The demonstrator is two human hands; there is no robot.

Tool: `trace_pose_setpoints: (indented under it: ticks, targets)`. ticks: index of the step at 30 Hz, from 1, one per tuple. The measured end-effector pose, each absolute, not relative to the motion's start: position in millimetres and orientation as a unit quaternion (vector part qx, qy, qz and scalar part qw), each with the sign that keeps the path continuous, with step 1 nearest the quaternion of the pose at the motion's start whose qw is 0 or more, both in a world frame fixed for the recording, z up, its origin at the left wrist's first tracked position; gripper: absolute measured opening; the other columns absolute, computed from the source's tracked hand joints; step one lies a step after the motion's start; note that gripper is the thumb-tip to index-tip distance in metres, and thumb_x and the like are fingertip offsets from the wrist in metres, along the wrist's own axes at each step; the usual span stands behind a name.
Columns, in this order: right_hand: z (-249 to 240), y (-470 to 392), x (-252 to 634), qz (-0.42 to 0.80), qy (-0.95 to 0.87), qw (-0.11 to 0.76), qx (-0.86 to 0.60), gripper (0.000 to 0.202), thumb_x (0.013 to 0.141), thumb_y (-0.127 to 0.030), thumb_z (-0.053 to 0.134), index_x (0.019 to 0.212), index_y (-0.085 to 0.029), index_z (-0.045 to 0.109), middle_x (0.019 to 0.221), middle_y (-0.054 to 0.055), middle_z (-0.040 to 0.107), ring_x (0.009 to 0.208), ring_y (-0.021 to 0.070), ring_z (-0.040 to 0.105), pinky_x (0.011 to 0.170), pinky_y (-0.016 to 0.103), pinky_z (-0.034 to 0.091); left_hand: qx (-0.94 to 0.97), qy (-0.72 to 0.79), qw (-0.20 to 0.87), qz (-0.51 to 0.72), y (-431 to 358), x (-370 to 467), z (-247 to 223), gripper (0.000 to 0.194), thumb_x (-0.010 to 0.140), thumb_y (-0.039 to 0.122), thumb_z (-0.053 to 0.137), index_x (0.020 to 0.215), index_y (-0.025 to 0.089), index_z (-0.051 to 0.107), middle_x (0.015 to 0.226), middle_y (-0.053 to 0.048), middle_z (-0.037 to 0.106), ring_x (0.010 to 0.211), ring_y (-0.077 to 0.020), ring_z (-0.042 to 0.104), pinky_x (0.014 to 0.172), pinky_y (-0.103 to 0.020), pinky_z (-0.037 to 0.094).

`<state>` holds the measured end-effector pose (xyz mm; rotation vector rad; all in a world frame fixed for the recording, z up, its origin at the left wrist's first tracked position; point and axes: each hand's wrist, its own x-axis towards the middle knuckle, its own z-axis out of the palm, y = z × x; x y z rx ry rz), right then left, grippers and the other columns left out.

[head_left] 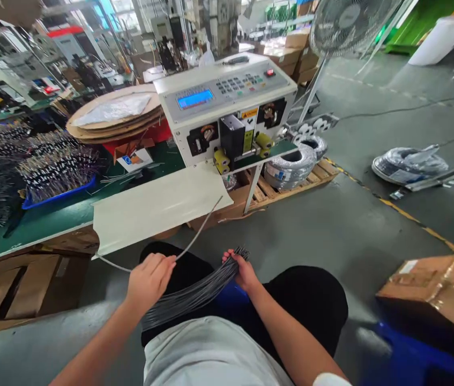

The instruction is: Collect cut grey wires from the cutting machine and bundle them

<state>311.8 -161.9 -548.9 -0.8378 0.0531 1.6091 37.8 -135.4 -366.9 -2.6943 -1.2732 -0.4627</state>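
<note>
My left hand (151,279) is closed around a single grey cable (200,230), whose one end points up toward the machine while the other trails off to the left. Across my lap lies a thick bundle of dark grey cables (194,292). My right hand (243,269) wraps round the bundle near its right end, where the cut tips stick out past the fingers. In front of me a cream-coloured sheet (158,209) slopes down from the white cable-cutting machine (227,96), which has a lit blue display and yellow rollers.
Finished cables fill a blue tray (60,193) on the green bench (66,217) at left. Round cardboard discs (118,115) are stacked beside the machine. Wrapped cable coils (291,169) sit on a wooden pallet (315,179). A carton (436,292) stands at right; a fan (347,24) is behind.
</note>
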Motion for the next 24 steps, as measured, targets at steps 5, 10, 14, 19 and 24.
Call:
trace_pose_setpoints:
  ticks: [5,10,14,19,24]
  targets:
    - [-552,-162,308,0.695,0.015,0.62,-0.364,0.028,0.069,-0.027,0.078,0.094,-0.017,0.069,0.096,0.008,0.076,0.087,0.0209,0.072,0.082,0.036,0.057,-0.889,-0.443,-0.073,-0.085,-194,61,-424,0.025,0.099,0.029,0.042,0.108,0.021,0.064,0.092,-0.005,0.064,0.087,-0.0164,0.061,0.077,-0.029,0.052]
    - [-553,-165,307,0.689,0.016,0.626,-0.365,0.024,0.07,-0.024,0.074,0.092,-0.017,0.067,0.093,0.008,0.076,0.086,0.0218,0.072,0.081,0.038,0.057,-0.862,-0.482,-0.147,-0.055,-209,67,-445,0.028,0.1,0.031,0.04,0.103,0.02,0.065,0.092,-0.006,0.063,0.087,-0.0181,0.062,0.076,-0.031,0.054]
    - [-554,-167,308,0.692,0.015,0.633,-0.346,0.024,0.068,-0.021,0.072,0.091,-0.018,0.067,0.089,0.006,0.075,0.084,0.0205,0.071,0.083,0.037,0.056,-0.85,-0.498,-0.162,-0.059,-208,63,-444,0.03,0.099,0.032,0.039,0.101,0.021,0.066,0.09,-0.006,0.063,0.085,-0.0188,0.062,0.077,-0.033,0.053]
    - [-549,-167,308,0.7,0.014,0.643,-0.31,0.024,0.069,-0.025,0.076,0.091,-0.019,0.068,0.08,0.001,0.07,0.083,0.0192,0.069,0.083,0.036,0.056,-0.84,-0.513,-0.174,-0.032,-207,63,-446,0.033,0.099,0.032,0.037,0.101,0.018,0.067,0.09,-0.007,0.063,0.083,-0.0194,0.062,0.078,-0.034,0.052]
    - [-547,-165,306,0.688,0.005,0.645,-0.332,0.025,0.068,-0.027,0.081,0.087,-0.02,0.067,0.071,-0.002,0.064,0.07,0.0166,0.065,0.076,0.036,0.057,-0.847,-0.504,-0.168,-0.001,-207,64,-447,0.033,0.099,0.034,0.037,0.108,0.02,0.066,0.097,-0.008,0.065,0.091,-0.0203,0.063,0.084,-0.034,0.051]
